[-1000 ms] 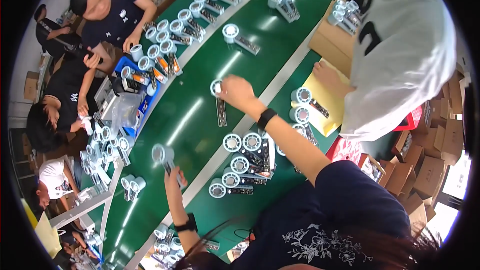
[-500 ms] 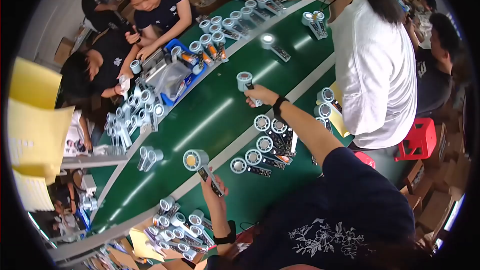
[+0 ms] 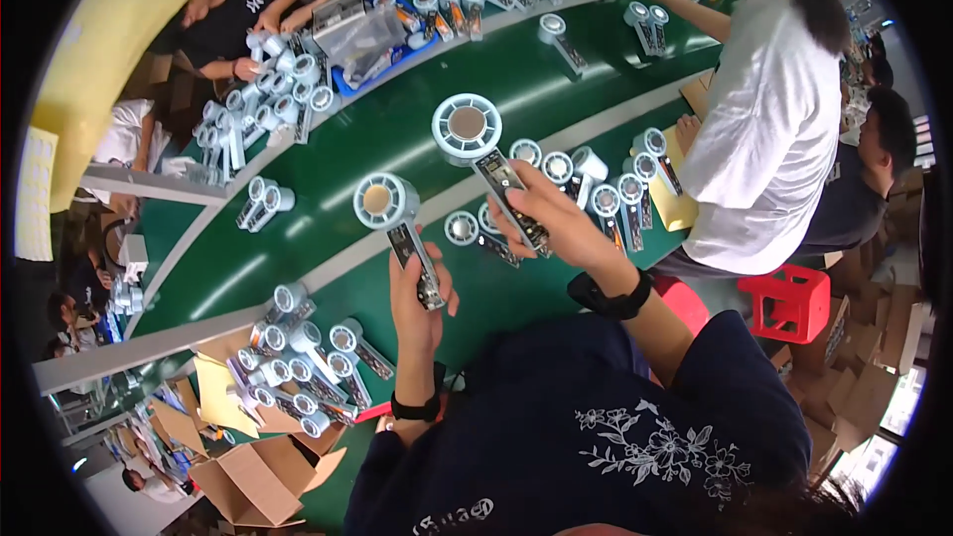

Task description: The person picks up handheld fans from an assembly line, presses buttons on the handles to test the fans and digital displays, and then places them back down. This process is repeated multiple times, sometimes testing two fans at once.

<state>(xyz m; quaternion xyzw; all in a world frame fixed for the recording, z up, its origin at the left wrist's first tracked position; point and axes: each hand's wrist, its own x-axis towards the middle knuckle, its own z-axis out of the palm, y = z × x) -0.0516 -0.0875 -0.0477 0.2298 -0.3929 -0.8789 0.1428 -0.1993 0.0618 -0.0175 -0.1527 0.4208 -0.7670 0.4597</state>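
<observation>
Fan one [image 3: 395, 208] sits in your left hand [image 3: 409, 308], and fan two [image 3: 469, 126] sits in your right hand [image 3: 566, 228]

Your left hand wraps round the handle of fan one. Its big round head is pale blue, with a tan circle in the middle, and it points up and away from you. Your right hand pinches the handle of fan two. That head is pale blue too, with a brown circle and a ring of little gaps round it. Both handles have dark insides that show. The two fans are near each other but apart, and fan two is further up and to the right. You wear a dark band [image 3: 417, 407] on your left wrist and a black band [image 3: 611, 296] on your right one.

Past your hands runs a green belt [image 3: 338, 154] with a grey rail [image 3: 342, 266] along its near side. A pair of fans [image 3: 263, 201] stands on the belt, well to the left. More fans lie just behind and beside your right hand. To the left of you is a messy heap of fans [image 3: 303, 362], and below it is a brown box [image 3: 248, 481] with its flaps up. On your right, a person in a white shirt [image 3: 764, 139] sits near a red stool [image 3: 794, 303].
</observation>
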